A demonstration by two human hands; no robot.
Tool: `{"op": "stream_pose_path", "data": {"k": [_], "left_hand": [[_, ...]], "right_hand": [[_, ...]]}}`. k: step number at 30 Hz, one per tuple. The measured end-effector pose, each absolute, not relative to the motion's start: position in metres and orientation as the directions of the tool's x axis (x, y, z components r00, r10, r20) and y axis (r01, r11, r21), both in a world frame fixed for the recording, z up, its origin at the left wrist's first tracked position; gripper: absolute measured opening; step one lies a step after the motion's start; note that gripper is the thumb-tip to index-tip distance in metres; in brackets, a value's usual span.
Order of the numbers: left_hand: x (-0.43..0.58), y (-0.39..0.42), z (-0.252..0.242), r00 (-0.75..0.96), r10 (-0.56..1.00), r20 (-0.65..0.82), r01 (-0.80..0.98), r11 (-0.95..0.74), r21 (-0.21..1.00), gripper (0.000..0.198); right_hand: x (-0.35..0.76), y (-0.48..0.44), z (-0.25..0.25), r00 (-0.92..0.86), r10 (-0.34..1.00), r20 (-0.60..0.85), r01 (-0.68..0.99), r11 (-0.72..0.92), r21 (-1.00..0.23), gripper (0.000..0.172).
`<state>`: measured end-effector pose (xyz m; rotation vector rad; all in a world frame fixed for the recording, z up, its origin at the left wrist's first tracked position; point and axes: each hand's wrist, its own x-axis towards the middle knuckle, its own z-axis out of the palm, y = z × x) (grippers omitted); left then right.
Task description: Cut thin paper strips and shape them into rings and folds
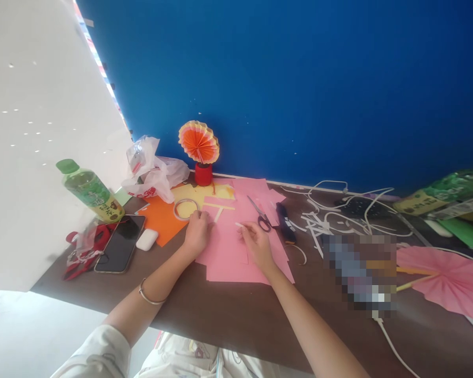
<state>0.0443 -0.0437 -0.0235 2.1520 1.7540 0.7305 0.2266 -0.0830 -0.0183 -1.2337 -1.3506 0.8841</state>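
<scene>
Between the counter's (189, 302) long edges, over pink paper (226, 265), the right hand (256, 244) pinches 1 white strip (238, 224); I cannot tell what the left hand (197, 232), curled, holds.

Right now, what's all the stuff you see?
Bottles: two, green, both ends
Smartphone: one, black, left
Earbud case: one, white, left
Plastic bag: one, white, back-left
Fans: two, orange back, pink right
Holder: one, red, back
Tape roll: one, whitish, centre-left
Scissors: one, dark, centre
Paper: many; pink, orange, yellow; centre
Cables: several, white, right
Strips: several, white, right
Pixelated thing: one, unclear, right
Unclear bundle: one, red, left
Wall: one, blue, back
Bracelet: one, silver, left wrist
Left hand: one, beside tape roll
Right hand: one, pinching white slip
</scene>
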Motion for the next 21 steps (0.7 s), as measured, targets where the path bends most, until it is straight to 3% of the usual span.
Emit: {"op": "stream_pose_path", "data": {"k": [9, 16, 21], "left_hand": [[0.033, -0.034, -0.025, 0.152, 0.975, 0.165, 0.806, -0.219, 0.551, 0.029], [0.03, -0.027, -0.026, 0.095, 0.943, 0.319, 0.859, -0.239, 0.453, 0.023], [0.03, -0.027, -0.023, 0.082, 0.962, 0.261, 0.932, -0.167, 0.323, 0.021]], "right_hand": [[0.227, -0.082, -0.022, 0.077, 0.982, 0.172, 0.216, 0.152, -0.965, 0.025], [0.226, -0.083, -0.02, 0.064, 0.98, 0.19, 0.232, 0.171, -0.958, 0.027], [0.226, -0.083, -0.019, 0.051, 0.979, 0.199, 0.239, 0.182, -0.954, 0.027]]}}
